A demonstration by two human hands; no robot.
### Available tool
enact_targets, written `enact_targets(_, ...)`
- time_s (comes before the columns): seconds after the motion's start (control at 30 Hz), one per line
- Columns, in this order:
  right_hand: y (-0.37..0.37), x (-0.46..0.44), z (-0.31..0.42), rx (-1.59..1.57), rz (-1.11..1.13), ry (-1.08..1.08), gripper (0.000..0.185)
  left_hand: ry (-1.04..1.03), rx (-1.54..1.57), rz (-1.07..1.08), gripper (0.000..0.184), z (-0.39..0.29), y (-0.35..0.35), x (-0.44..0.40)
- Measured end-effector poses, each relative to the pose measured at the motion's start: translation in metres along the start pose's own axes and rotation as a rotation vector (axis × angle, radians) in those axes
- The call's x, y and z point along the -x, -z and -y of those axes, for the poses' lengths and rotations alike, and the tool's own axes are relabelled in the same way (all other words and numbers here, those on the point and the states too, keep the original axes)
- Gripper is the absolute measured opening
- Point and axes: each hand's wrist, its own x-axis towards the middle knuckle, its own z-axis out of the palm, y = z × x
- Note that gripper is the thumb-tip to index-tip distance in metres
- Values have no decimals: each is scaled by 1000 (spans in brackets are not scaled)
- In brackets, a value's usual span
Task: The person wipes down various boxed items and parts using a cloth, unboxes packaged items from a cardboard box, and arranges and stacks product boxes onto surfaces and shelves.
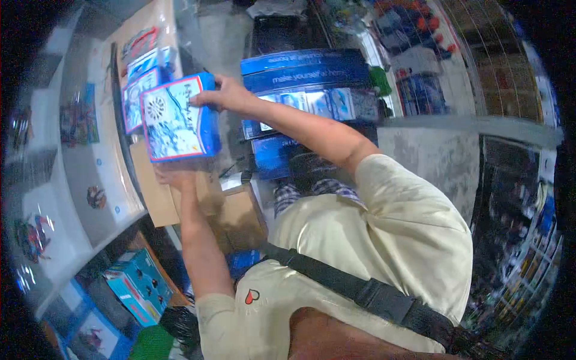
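A blue box with a white, red-edged front is in my hands, its printing partly blurred. My right hand grips its right upper edge, with the thumb across the printed front. My left hand is at the lower edge; its fingers are partly hidden behind the box and blurred. Directly behind it is a similar blue and white box, on a surface at the left. Brown cardboard lies below the held box, close to my left wrist.
Dark blue cartons with white lettering are stacked past my right forearm, with small blue and white packs among them. A brown carton stands near my legs. At the lower left is a teal box. Stocked shelves line the right.
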Motion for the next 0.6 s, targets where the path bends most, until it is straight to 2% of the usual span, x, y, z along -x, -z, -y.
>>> enact_targets(0.07,39,25,-11,97,-83,-77,47,-48,-116,16,85,-56,59,-6)
enact_targets(0.1,57,50,0,-47,-19,11,46,82,-117,30,70,-68,59,-9)
enact_targets(0.17,81,87,4,-135,-124,7,44,168,-135,79,58,-72,67,-12)
enact_targets(0.2,103,98,-5,-136,-179,-52,43,146,-131,79,58,-73,69,-12)
enact_targets(0.3,176,139,-20,-213,-368,-49,50,181,-129,96,47,-78,77,-7)
enact_targets(0.4,247,188,-30,-410,-583,-79,48,195,-167,70,49,-90,83,6)
enact_targets(0.43,269,206,-35,-493,-585,3,43,209,-177,45,52,-93,84,12)
enact_targets(0.47,300,212,-52,-489,-691,-37,39,201,-180,42,52,-89,81,18)
enact_targets(0.57,357,234,-92,-548,-799,-12,35,95,-263,-16,52,-83,74,28)
enact_targets(0.6,365,239,-100,-453,-970,-18,40,128,-244,30,50,-90,79,31)
